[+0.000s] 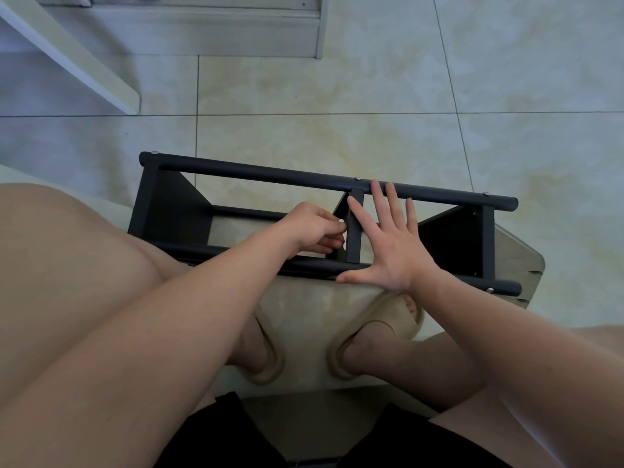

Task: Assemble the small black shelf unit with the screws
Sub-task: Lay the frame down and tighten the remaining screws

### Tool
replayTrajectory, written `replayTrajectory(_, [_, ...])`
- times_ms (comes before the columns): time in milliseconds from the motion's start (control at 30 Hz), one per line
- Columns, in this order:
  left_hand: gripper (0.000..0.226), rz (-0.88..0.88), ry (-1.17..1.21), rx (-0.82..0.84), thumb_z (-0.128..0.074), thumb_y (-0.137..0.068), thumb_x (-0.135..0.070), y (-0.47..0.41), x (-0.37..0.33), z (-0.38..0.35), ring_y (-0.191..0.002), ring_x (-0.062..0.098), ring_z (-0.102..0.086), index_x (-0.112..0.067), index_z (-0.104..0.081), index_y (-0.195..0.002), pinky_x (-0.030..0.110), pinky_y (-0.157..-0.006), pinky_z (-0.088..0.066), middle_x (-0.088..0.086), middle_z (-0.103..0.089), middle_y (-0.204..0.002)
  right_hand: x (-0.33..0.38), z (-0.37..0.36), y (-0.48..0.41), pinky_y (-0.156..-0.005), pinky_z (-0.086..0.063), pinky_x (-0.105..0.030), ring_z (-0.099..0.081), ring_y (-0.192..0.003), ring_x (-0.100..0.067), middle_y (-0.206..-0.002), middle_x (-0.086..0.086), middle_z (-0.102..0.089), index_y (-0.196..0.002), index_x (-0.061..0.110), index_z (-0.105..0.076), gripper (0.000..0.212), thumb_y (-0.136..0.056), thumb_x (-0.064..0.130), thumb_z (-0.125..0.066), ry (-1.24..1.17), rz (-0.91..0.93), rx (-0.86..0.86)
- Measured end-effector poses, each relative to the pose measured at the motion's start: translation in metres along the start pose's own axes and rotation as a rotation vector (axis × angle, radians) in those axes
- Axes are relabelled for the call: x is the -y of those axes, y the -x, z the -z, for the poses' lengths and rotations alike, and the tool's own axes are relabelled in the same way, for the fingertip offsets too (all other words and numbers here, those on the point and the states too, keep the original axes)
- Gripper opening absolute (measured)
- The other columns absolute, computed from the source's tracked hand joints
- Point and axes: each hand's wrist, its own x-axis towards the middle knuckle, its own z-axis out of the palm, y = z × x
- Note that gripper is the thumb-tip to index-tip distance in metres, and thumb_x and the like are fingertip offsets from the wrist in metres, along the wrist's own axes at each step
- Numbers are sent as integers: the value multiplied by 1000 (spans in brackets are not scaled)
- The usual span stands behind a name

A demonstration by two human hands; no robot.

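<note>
The small black shelf unit lies on its side on the tiled floor in front of my feet, with two long round rails and three cross panels. Silver screw heads show along the far rail. My left hand reaches into the frame beside the middle panel, fingers curled and pinching something small and pale against it; what it is I cannot tell. My right hand lies flat with fingers spread just right of that panel, thumb along the near rail.
My knees and both feet in beige slippers sit close under the near rail. A white furniture leg slants at the upper left, and a white cabinet base runs along the top. Pale floor tiles spread beyond the shelf unit.
</note>
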Motion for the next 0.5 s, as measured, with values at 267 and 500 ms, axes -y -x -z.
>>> replayTrajectory(267, [22,-9,-44,10,-65,-97,-16,3,-3,-1,-77,18,-69,-4,-60,-114,34,-81,-58,8,-70,-83,0,1,0,-122,11,-60,31,-151,-29,-166,-5,27,-160,37,10,128,-60,104,-34,-11,2,-4])
replayTrajectory(500, [21,4,-24,13,-65,-97,-14,2,-3,-1,-83,20,-70,-5,-58,-115,35,-83,-58,8,-71,-85,0,1,1,-122,11,-60,30,-151,-30,-167,-6,26,-161,37,9,128,-61,103,-36,-8,3,-5])
